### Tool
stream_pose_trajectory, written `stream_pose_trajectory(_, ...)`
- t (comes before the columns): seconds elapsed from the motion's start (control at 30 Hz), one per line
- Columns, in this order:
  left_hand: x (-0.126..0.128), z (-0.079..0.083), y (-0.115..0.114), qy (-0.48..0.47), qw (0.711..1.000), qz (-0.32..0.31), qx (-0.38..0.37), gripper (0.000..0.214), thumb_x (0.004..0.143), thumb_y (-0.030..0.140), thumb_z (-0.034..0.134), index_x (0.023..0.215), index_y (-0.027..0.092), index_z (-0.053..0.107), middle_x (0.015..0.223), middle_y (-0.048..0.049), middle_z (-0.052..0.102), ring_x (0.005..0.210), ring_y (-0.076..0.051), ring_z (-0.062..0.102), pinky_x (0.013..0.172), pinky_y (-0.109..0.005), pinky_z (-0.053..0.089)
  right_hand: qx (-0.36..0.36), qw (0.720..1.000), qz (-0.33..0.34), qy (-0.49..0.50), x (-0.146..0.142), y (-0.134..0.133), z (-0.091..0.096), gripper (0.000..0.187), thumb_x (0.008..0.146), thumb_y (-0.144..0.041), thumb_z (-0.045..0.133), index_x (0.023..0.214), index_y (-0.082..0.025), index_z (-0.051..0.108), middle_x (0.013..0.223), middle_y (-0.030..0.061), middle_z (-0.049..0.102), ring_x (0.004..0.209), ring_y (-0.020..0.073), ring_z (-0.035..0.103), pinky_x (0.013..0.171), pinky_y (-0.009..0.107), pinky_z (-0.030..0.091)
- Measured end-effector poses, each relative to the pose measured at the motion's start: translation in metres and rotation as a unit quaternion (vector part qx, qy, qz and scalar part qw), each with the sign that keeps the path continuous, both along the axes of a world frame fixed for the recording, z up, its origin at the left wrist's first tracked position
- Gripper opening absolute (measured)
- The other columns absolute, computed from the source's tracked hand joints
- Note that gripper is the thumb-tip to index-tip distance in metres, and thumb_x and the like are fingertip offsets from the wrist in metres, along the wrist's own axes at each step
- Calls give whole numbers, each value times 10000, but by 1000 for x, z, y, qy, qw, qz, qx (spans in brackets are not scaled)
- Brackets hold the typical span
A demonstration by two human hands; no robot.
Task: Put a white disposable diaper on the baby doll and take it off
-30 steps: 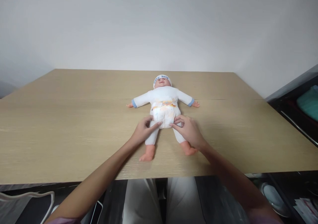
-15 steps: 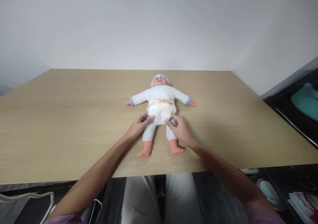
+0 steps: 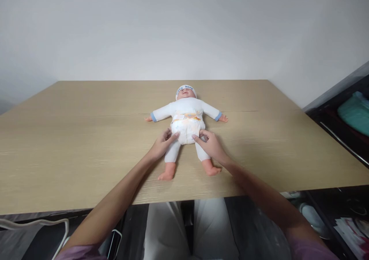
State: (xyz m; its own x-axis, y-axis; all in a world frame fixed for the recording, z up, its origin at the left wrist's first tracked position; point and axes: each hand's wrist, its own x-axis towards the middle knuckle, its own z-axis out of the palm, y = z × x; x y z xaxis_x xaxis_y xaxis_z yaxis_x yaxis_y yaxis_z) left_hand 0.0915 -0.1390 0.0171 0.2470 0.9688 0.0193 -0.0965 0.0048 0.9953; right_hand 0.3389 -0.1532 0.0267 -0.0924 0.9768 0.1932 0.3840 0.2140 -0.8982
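Note:
A baby doll (image 3: pixel 188 105) in a white suit with blue cuffs and a lettered white cap lies on its back, arms spread and feet toward me. Around its hips is a white diaper (image 3: pixel 186 133) with an orange printed waistband. My left hand (image 3: pixel 165 143) pinches the diaper's leg edge on the left, thumb on top and fingertips partly hidden at the side. On the other side, my right hand (image 3: pixel 211 144) grips the opposite leg edge between thumb and fingers.
The doll lies on a wide wooden table (image 3: pixel 86 144) against a pale wall (image 3: pixel 161 29). A dark shelf with a teal cloth bundle (image 3: pixel 356 112) stands at the right. Below the front edge are a white cable (image 3: pixel 37 222) and papers (image 3: pixel 350 233).
The doll's leg by my right hand has swung outward to the right. My right hand has shifted slightly right, drawing the diaper's edge outward; my left hand stays nearly in place.

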Motion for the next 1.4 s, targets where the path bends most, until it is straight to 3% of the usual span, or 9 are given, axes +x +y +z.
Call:
stream_pose_trajectory(0.2, 3, 4, -1, -15, 1000, 2, -3, 536, 943, 586, 826, 1308, 205, 728, 1368, -103, 782, 1272, -304, 723, 1113, -413, 562, 16, 1000, -21, -15, -1, -3, 2, 381, 958, -567, 727, 794, -235, 634, 777, -20, 631, 748, 179, 559, 694, 292, 449)
stream_pose_trajectory(0.33, 3, 9, -3, 8, 1000, 4, 1, 567, 937, 626, 815, 1292, 187, 769, 1383, -114, 789, 1283, -339, 717, 1082, -412, 572, 54, 997, -49, -32, -2, -6, 3, 372, 970, -570, 730, 824, -233, 674, 770, -11, 660, 722, 188, 548, 699, 318, 423)
stream_pose_trajectory(0.5, 3, 6, -1, 2, 1000, 5, -3, 573, 915, 629, 834, 1272, 183, 783, 1326, -114, 812, 1218, -334, 739, 1024, -403, 583, 143, 984, -59, -91, -1, -8, 2, 256, 1014, -439, 733, 851, -243, 699, 856, 23, 742, 815, 237, 593, 797, 362, 453)
stream_pose_trajectory(0.7, 1, -4, 7, -1, 1000, 17, -1, 508, 891, 634, 856, 1085, 172, 770, 1114, -85, 839, 1003, -263, 756, 852, -334, 562, 241, 959, -48, -143, -2, -4, -4, 142, 1045, -348, 719, 951, -241, 717, 951, 44, 780, 921, 277, 589, 899, 412, 467)
stream_pose_trajectory(0.93, -1, -1, 8, 2, 1000, 4, 2, 587, 858, 665, 873, 1143, 161, 776, 1157, -105, 836, 1053, -290, 756, 876, -352, 578, 272, 946, -89, -149, -1, 3, -14, 157, 1009, -374, 762, 929, -239, 757, 1069, 96, 683, 1039, 296, 619, 966, 450, 524)
stream_pose_trajectory(1.1, -3, 1, 8, 3, 1000, -4, -7, 620, 856, 675, 866, 1192, 163, 771, 1146, -109, 835, 1037, -288, 756, 854, -348, 585, 287, 949, -57, -115, 2, 9, -15, 173, 1006, -382, 749, 915, -235, 733, 942, 61, 637, 899, 256, 633, 866, 413, 561)
stream_pose_trajectory(1.27, -3, -1, 6, 65, 997, 35, 29, 604, 862, 736, 817, 1065, 169, 766, 977, -71, 810, 837, -227, 714, 712, -314, 529, 342, 932, -39, -112, 6, 12, -12, 151, 1015, -348, 713, 920, -232, 723, 899, 57, 639, 860, 248, 632, 855, 414, 561)
stream_pose_trajectory(1.4, -5, -1, 2, 108, 985, 112, 69, 531, 850, 689, 853, 990, 182, 786, 867, -37, 759, 781, -200, 640, 720, -318, 484, 377, 919, -43, -109, 12, 13, -7, 115, 1026, -295, 666, 952, -231, 725, 911, 64, 643, 873, 252, 639, 853, 427, 562)
